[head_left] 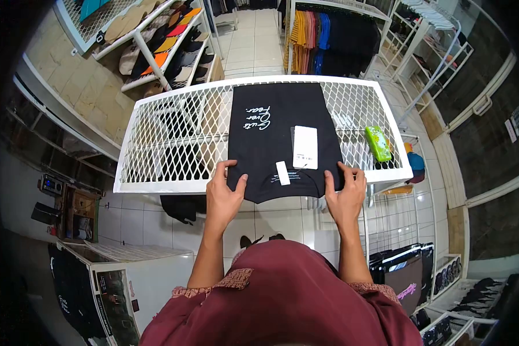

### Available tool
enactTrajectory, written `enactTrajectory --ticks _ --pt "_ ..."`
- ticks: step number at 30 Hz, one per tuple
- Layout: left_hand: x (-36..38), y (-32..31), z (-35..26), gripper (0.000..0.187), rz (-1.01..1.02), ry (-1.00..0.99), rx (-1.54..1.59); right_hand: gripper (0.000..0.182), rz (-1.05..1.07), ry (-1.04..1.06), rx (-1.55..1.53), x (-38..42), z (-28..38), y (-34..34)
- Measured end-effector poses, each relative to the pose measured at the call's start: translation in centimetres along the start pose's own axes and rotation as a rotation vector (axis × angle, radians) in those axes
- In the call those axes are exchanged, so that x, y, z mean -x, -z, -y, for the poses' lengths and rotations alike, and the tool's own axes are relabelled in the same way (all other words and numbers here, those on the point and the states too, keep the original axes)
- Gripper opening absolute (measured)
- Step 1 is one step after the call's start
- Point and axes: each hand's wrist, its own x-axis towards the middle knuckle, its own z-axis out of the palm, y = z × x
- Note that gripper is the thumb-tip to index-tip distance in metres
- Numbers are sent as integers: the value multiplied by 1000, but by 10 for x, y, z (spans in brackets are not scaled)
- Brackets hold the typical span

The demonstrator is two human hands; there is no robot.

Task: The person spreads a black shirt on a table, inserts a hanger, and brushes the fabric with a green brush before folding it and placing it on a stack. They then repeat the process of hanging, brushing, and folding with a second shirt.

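Observation:
A folded black T-shirt point(277, 132) lies on the white mesh table, its collar toward me and light lettering on its upper left part. My left hand point(226, 193) holds the near left corner of the T-shirt, with the thumb and index finger on the fabric. The near right corner is held the same way by my right hand point(345, 193). Between the hands, a white hang tag point(305, 147) and a small white label point(282, 173) rest by the collar. Some of my curled fingers are hidden at the edges.
The white mesh table point(173, 185) has a raised rim. A bright green packet point(378, 143) lies at its right end. Caps fill a rack point(164, 49) at the far left. Hanging shirts point(334, 43) stand behind the table, and folded dark garments point(401, 271) are at the lower right.

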Motion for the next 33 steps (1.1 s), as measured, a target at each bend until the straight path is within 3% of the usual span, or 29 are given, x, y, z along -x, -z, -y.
enactTrajectory --ticks 5,7,9,11,12,14,16,19,21,23,28,31,33 --pt "-22 16 27 37 122 -25 264 26 79 -32 -156 13 11 -3" --pt "-47 38 40 30 -22 -22 49 26 262 3 -379 34 50 -5" --pt "-83 44 97 38 -450 -239 -219 26 543 112 -635 48 94 0" --pt "-91 73 100 43 -568 -343 -473 24 788 57 -657 41 122 6" --pt "-87 85 87 43 -581 -348 -476 24 783 69 -662 33 122 -3" --pt "-52 99 49 47 -203 67 -184 23 412 146 -625 12 105 -27" --pt "-18 101 35 67 -37 147 -300 21 164 169 -525 -32 80 -50" --pt "15 89 36 98 240 194 -400 35 -48 226 7 -89 26 -82" --pt "28 71 42 103 239 155 -374 41 54 135 179 -103 9 -93" --pt "34 62 40 105 269 146 -135 39 88 116 190 -107 12 -97" --pt "37 37 55 80 -55 89 274 32 86 123 172 -104 16 -96" --pt "1 49 81 78 -99 -82 198 30 91 88 146 -91 33 -74" --pt "-43 69 93 73 -32 -14 282 31 169 61 87 -66 51 -52"
